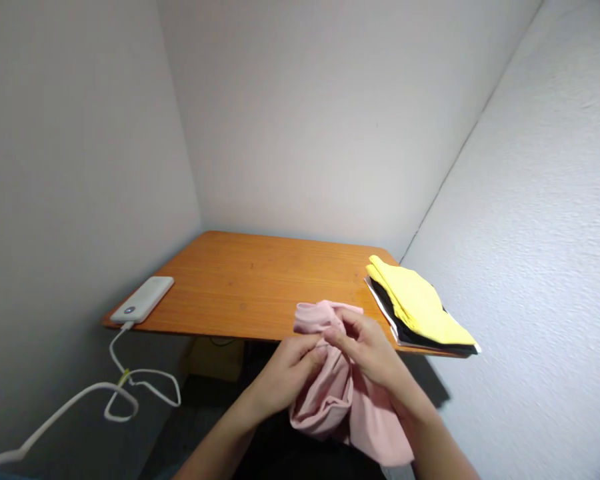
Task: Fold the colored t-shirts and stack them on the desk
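Note:
A crumpled pink cloth garment (325, 400) is held up at the table's front edge, its lower folds hanging below. My left hand (297, 367) pinches it from the left, thumb on top. From the right, my right hand (363, 343) grips it close to the left, thumb and fingertips closed on the fabric. The upper end of the garment rests over the wooden table's (240, 280) near edge. Bunched folds hide some of the fingertips, and what kind of garment it is cannot be made out.
Folded yellow cloth (415, 300) lies on black cloth (387, 307) and a white layer at the table's right front corner, partly overhanging. On the left sits a white power bank (145, 300) with a white cable (115, 353) hanging off. Walls close in three sides.

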Motion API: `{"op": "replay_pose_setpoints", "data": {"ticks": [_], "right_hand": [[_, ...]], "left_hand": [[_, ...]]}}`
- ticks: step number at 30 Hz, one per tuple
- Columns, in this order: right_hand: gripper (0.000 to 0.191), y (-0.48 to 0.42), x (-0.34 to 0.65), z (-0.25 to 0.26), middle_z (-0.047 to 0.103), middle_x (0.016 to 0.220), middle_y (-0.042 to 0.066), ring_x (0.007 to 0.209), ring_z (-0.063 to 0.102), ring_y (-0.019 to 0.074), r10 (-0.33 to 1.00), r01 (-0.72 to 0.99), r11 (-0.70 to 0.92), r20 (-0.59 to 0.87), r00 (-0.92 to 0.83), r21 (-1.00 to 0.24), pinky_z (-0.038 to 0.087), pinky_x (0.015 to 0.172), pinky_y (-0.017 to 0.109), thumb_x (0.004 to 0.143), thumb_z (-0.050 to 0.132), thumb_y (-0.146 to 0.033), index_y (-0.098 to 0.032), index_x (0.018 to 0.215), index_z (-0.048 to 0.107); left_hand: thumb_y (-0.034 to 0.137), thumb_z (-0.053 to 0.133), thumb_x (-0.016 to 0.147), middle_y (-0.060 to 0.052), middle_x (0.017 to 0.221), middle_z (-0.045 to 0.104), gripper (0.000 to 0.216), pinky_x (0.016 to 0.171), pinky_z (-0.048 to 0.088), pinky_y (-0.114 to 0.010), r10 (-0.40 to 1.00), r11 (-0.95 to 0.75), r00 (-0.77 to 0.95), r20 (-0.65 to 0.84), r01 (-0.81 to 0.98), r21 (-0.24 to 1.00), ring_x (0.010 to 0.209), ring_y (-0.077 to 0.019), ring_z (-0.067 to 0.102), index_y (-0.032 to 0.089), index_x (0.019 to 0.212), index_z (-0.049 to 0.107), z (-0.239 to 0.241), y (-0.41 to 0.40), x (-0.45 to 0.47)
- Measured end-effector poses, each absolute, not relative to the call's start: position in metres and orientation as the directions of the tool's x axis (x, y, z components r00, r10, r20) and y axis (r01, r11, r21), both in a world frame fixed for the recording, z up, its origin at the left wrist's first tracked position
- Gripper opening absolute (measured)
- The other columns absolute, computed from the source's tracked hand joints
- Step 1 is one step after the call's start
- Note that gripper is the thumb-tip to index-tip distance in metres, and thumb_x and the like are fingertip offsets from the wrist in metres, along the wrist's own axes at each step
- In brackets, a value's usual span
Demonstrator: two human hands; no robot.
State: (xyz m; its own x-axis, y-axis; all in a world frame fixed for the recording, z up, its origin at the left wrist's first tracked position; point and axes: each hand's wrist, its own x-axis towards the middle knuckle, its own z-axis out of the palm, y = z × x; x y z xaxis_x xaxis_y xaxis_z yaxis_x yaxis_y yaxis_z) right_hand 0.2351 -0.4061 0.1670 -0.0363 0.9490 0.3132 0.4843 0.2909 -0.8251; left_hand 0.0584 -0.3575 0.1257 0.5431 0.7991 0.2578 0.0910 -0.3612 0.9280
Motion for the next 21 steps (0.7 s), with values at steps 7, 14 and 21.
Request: {"op": "replay_pose_setpoints", "data": {"ticks": [7,14,21], "right_hand": [[0.037,-0.413,0.316,0.224,0.061,0.077,0.002,0.07,0.055,0.0156,0.942,0.455,0.211,0.304,0.142,-0.865,0.043,0.064,0.027,0.077,0.069,-0.054,-0.018,0.083,0.061],[0.023,-0.392,0.359,0.321,0.059,0.071,0.001,0.066,0.056,0.0162,0.819,0.658,0.209,0.498,0.286,-0.723,0.046,0.067,0.035,0.079,0.062,-0.046,-0.024,0.082,0.056],[0.025,-0.394,0.372,0.392,0.063,0.08,0.006,0.069,0.057,0.018,0.541,0.984,0.011,0.828,0.145,-0.179,0.045,0.074,0.041,0.091,0.044,-0.039,-0.022,0.094,0.062]], "left_hand": [[0.042,0.048,0.092,-0.001,0.087,0.063,0.027,0.076,0.048,-0.026,0.831,-0.547,0.124,0.543,-0.002,0.837,0.086,-0.0169,0.059,0.019,0.089,0.062,0.166,-0.281,0.019],[0.035,0.041,0.09,0.001,0.072,0.057,0.029,0.065,0.04,-0.024,0.626,-0.764,0.029,0.779,0.222,0.606,0.07,-0.0138,0.052,0.016,0.083,0.063,0.271,-0.242,0.003],[0.027,0.061,0.071,-0.002,0.083,0.065,0.026,0.068,0.045,-0.024,0.497,-0.866,0.545,0.676,0.368,0.34,0.077,-0.017,0.057,0.015,0.094,0.065,0.305,-0.226,-0.016]]}}
